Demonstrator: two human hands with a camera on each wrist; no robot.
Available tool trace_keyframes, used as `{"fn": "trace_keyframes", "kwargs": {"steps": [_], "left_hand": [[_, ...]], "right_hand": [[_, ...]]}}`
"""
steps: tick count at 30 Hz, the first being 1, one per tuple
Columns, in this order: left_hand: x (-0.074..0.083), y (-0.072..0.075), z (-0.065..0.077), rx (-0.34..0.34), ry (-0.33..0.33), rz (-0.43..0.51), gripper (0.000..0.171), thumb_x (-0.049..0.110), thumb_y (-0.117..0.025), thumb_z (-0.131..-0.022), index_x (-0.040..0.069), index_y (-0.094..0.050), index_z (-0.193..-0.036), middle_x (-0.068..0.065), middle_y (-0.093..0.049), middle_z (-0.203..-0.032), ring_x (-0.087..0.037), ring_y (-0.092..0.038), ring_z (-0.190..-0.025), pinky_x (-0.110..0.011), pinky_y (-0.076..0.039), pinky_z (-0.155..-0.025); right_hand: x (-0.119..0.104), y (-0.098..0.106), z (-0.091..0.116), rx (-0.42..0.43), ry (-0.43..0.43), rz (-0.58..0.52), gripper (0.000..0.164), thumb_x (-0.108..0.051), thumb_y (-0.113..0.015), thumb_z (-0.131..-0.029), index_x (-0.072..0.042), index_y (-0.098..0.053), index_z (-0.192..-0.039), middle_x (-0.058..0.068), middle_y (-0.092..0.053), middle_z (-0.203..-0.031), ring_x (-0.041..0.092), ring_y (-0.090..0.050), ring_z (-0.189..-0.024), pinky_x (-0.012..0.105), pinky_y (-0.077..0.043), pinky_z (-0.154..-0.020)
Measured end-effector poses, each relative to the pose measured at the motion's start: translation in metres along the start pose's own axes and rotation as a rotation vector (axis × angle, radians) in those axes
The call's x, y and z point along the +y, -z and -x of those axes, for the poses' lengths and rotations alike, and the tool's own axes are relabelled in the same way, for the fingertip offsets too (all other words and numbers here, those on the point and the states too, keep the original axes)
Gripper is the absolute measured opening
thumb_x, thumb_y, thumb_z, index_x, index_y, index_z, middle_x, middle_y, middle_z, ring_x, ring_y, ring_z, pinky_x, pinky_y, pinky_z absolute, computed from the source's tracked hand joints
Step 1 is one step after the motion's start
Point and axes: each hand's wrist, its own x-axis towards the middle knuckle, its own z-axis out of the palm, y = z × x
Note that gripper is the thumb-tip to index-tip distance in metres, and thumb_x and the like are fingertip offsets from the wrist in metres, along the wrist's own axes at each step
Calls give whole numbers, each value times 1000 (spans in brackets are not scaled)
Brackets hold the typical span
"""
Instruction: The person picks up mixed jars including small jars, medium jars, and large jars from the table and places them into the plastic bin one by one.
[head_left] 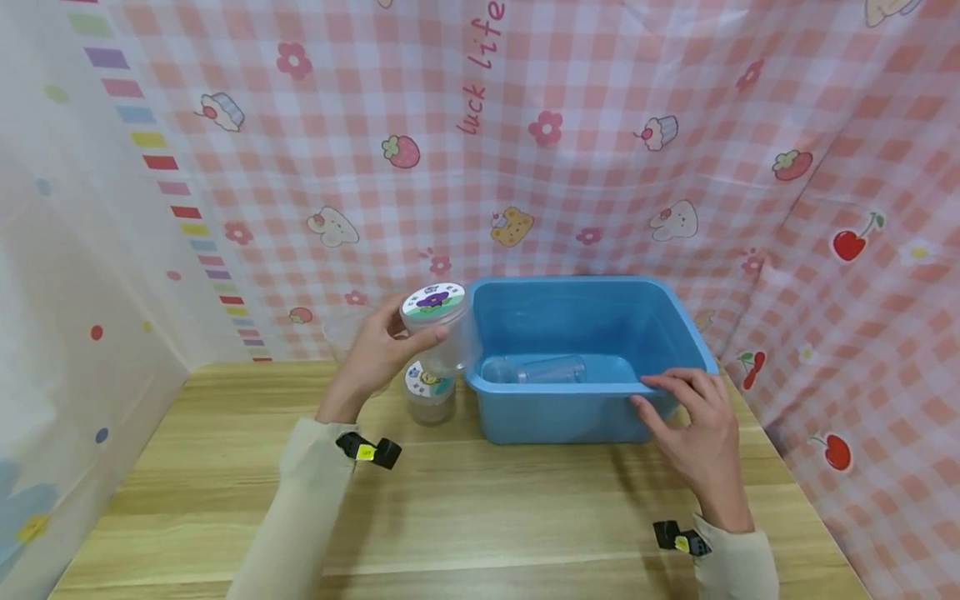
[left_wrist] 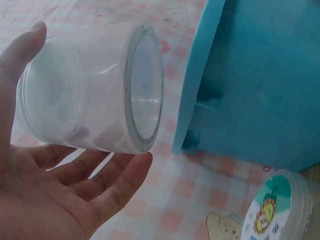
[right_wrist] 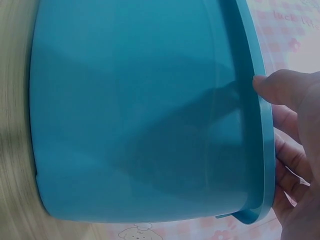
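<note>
My left hand [head_left: 367, 358] holds a clear plastic jar [head_left: 453, 352] upright by its sides, at the tub's left edge. Its round white lid carries a purple flower sticker [head_left: 433, 302]. In the left wrist view the jar [left_wrist: 100, 90] lies between the thumb and the fingers, bottom facing the tub. A second jar [head_left: 432, 408], with a yellow flower label, stands on the table below it. On the right, my right hand [head_left: 697, 429] pinches the front rim of a blue plastic tub [head_left: 562, 418], thumb outside and fingers over the edge.
Inside the tub lies a clear jar [head_left: 553, 369] on its side. Another transparent container [head_left: 339, 332] shows partly behind my left hand. The wooden table [head_left: 480, 517] ends at a pink checked cloth [head_left: 480, 183] at the back and a similar one on the right.
</note>
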Motion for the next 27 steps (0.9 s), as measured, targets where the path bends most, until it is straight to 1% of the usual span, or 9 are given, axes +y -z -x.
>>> {"fn": "trace_keyframes", "kwargs": {"steps": [6,9,13,18,20,22,27], "left_hand": [[8,-10,-12,-63,15,28,65,38,-79,-95,19,-53,-152,-9,-65,-141,-32,-60,-132,-54,-54,-109],[12,-14,-18,-79,43,-4,66,45,-79,-94,22,-54,-151,-6,-66,-139,-30,-62,-128,-52,-54,-108],[16,-19,-26,-93,73,-71,71,56,-77,-92,26,-54,-152,-3,-65,-139,-28,-62,-127,-51,-54,-107],[23,-25,-34,-141,83,-76,69,62,-75,-91,30,-56,-149,-1,-64,-140,-26,-61,-130,-53,-52,-109],[26,-29,-37,-154,98,-79,69,66,-74,-90,31,-57,-147,1,-64,-141,-25,-60,-131,-52,-52,-110],[30,-32,-39,-152,134,-95,75,72,-73,-87,31,-56,-147,0,-64,-141,-25,-60,-129,-52,-53,-108],[41,-41,-42,-142,260,-112,95,84,-71,-78,24,-54,-150,-3,-62,-142,-26,-62,-125,-50,-59,-99]], "right_hand": [[0,0,-1,-6,-7,5,37,1,-93,-72,-5,-80,-107,15,-69,-108,33,-55,-106,43,-40,-91],[-1,0,-1,-7,-14,2,36,-1,-93,-74,-5,-80,-107,14,-69,-108,33,-55,-106,43,-40,-91],[-2,1,-1,-8,-21,0,35,-1,-93,-75,-5,-80,-107,14,-69,-108,32,-55,-106,44,-40,-92],[-2,0,0,-8,-19,7,34,-2,-93,-75,-4,-80,-107,15,-69,-107,32,-55,-106,44,-41,-92],[-1,0,0,-8,-19,14,33,-3,-93,-76,-4,-80,-106,15,-69,-107,31,-55,-105,43,-40,-92],[0,-1,0,-8,-21,19,32,-4,-93,-76,-4,-80,-106,14,-69,-106,30,-55,-105,42,-40,-91],[1,-1,0,1,0,11,34,-3,-93,-74,-5,-80,-106,14,-69,-107,32,-55,-105,41,-40,-91]]}}
